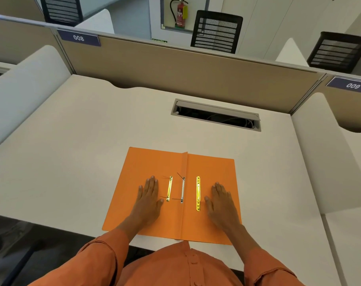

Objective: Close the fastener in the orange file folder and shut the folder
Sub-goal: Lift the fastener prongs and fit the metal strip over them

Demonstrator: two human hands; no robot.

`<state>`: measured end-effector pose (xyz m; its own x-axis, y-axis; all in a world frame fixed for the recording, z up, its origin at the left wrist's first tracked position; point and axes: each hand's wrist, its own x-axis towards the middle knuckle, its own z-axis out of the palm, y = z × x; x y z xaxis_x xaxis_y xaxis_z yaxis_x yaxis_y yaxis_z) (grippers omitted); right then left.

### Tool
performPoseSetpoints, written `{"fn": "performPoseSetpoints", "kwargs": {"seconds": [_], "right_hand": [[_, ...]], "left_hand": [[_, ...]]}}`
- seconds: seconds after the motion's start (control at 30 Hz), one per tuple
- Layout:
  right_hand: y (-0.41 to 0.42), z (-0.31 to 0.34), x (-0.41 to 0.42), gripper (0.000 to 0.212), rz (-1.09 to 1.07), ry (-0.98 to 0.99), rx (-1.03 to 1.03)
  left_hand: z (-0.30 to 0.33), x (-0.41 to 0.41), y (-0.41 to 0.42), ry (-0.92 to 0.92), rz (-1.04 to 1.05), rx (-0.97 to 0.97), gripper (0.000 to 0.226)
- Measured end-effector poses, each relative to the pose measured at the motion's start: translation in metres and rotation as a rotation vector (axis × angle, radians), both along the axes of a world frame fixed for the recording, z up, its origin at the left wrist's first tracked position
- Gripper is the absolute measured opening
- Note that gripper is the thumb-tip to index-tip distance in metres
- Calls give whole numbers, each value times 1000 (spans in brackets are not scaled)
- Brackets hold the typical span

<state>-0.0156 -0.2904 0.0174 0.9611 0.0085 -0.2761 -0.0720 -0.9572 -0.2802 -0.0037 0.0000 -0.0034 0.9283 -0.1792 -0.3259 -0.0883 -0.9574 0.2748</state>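
On the pale desk (72,141), near its front edge, the orange file folder (155,162) lies open and flat. The left hand (149,193) rests palm-down on the left leaf, the right hand (220,198) on the right leaf, fingers stretched out and close together, gripping nothing. Between the hands lie a gold strip (169,188), a silver strip (183,189) by the fold and a longer gold bar (198,193). A cable slot (215,114) opens behind, before a tan partition (175,65). The thin fastener prongs are hard to make out.

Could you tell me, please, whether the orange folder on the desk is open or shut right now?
Open. The folder lies spread flat on the desk, both inner sides showing, with the metal fastener strips exposed near the centre fold.
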Motion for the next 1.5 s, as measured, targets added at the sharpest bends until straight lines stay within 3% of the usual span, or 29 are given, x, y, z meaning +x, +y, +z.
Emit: {"fn": "performPoseSetpoints", "kwargs": {"seconds": [0.17, 0.27, 0.37, 0.57, 0.87, 1.27, 1.5], "right_hand": [[3, 24, 30, 40, -76, -126, 169], [8, 36, 47, 52, -63, 10, 277], [15, 43, 62, 74, -20, 128, 304], [26, 47, 80, 86, 73, 179, 192], [32, 51, 88, 80, 144, 184, 87], [36, 53, 94, 84, 66, 242, 137], [31, 52, 92, 78, -7, 287, 356]], "left_hand": [[15, 7, 1, -203, 198, -197, 60], [21, 7, -5, -250, 321, -345, 36], [26, 3, -16, -172, 398, -453, 26], [26, -4, -26, -56, 438, -510, 22], [26, -7, -28, 8, 450, -568, 24], [24, -2, -39, 73, 448, -788, 13], [31, -2, -43, 123, 458, -939, 12]]}}
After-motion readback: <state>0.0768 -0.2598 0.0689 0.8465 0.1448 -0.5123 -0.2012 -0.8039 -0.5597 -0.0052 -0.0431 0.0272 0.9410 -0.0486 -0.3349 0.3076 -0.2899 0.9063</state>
